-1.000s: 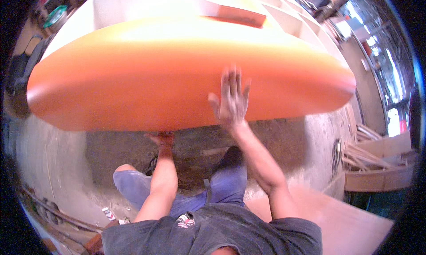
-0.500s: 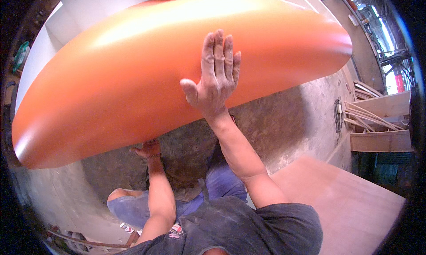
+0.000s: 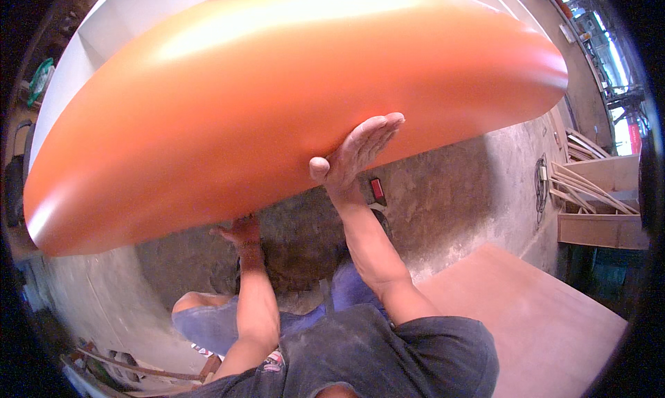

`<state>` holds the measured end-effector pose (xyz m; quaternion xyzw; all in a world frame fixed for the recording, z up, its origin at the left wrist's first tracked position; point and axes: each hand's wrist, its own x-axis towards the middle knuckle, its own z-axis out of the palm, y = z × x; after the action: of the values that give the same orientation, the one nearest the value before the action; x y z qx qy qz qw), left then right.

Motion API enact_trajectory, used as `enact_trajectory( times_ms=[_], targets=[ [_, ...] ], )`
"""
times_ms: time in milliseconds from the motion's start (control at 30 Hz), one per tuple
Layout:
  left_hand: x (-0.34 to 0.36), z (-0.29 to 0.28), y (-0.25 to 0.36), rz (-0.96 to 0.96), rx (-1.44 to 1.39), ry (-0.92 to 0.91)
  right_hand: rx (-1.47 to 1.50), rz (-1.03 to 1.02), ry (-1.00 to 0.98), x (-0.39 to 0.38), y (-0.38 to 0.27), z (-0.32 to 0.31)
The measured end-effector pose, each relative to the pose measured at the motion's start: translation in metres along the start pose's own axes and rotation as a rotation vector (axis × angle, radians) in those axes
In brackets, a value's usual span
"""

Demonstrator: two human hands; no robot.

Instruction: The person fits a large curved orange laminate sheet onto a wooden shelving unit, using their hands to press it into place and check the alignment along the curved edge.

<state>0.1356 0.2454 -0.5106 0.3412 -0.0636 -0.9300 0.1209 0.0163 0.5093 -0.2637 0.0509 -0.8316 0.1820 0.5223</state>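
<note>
Panel (image 3: 228,114), orange and curved, lies at your twelve o'clock, long axis running half past eight to half past two, your flat, unclenched right hand (image 3: 355,153) nearer its middle, your left hand (image 3: 244,233) at its lower edge, grip unclear.

this looks like a workshop. the floor (image 3: 450,197) is bare and rough, like worn concrete, darker in one broad patch and scuffed pale beside it. at the right, thin wooden strips (image 3: 585,183) stick out of an open wooden box (image 3: 599,232), with a looped black cable (image 3: 541,190) nearby. a large flat board (image 3: 526,322) fills the lower right, and a white partitioned structure (image 3: 118,24) shows at upper left.
</note>
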Motion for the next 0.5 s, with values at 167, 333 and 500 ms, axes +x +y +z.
enact_trajectory(
  times_ms=[167,333,500],
  targets=[
    [0.010,0.003,0.016,-0.008,-0.055,-0.078,0.056,0.037,-0.089,0.005,-0.015,-0.011],
    [-0.034,0.035,-0.027,0.122,0.207,0.002,0.130,0.027,-0.231,0.073,-0.018,-0.020],
    [-0.003,0.031,-0.006,0.015,-0.081,0.058,0.108,0.028,-0.242,0.128,-0.032,-0.008]
  ],
)
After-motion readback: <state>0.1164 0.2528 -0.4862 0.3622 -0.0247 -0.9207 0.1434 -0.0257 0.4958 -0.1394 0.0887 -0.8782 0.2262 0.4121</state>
